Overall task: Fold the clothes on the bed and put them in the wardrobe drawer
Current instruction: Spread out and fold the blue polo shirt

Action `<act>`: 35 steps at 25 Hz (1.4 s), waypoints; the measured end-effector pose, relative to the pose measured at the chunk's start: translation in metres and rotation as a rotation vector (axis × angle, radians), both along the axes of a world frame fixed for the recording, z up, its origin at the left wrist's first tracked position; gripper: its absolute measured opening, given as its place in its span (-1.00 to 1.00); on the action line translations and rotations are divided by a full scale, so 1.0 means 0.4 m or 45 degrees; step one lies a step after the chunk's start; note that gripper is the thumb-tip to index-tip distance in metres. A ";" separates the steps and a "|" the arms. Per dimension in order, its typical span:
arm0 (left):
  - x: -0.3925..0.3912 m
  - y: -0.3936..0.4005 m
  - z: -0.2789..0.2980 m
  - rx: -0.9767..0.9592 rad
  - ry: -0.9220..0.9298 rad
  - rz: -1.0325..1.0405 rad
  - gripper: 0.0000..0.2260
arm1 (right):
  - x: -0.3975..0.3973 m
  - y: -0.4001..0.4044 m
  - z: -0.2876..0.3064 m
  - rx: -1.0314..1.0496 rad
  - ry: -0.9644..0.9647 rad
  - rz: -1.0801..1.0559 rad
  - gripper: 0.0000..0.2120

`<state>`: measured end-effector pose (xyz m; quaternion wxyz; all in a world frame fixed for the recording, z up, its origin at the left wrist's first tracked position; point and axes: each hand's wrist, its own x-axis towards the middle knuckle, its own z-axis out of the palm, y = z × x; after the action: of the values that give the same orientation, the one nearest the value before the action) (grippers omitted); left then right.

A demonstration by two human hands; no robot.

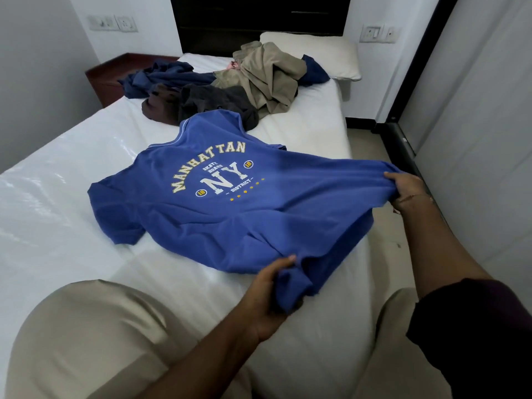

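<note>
Blue shirt (230, 214) lies spread on the bed (72, 226), print up, collar toward the pile (230, 84) by the pillow (316, 53). Left hand (270, 295) has its fingers clamped on one hem corner, bunched. Right hand (408, 191) grips the other corner, past the bed's right edge, over the floor (383, 156). Bare mattress lies left of the shirt; wardrobe door (475, 139) stands close on the right.
</note>
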<state>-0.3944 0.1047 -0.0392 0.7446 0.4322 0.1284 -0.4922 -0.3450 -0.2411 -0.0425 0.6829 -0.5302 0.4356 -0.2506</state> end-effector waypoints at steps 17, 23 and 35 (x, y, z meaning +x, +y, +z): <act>-0.098 -0.010 -0.071 0.374 0.035 -0.319 -0.77 | -0.110 0.012 -0.150 -0.102 0.297 -0.446 -0.74; -0.140 -0.008 -0.055 0.248 0.075 -0.841 -0.23 | -0.048 0.090 -0.087 -0.613 0.758 -0.310 -0.62; 0.169 0.018 0.097 0.507 -0.643 -0.018 -0.80 | 0.126 0.548 -0.037 -1.197 0.122 0.925 -0.92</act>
<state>-0.3268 0.1118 -0.0005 0.6503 0.6788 0.0302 -0.3396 -0.2944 -0.0218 -0.0573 0.3965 -0.9015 0.0988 -0.1429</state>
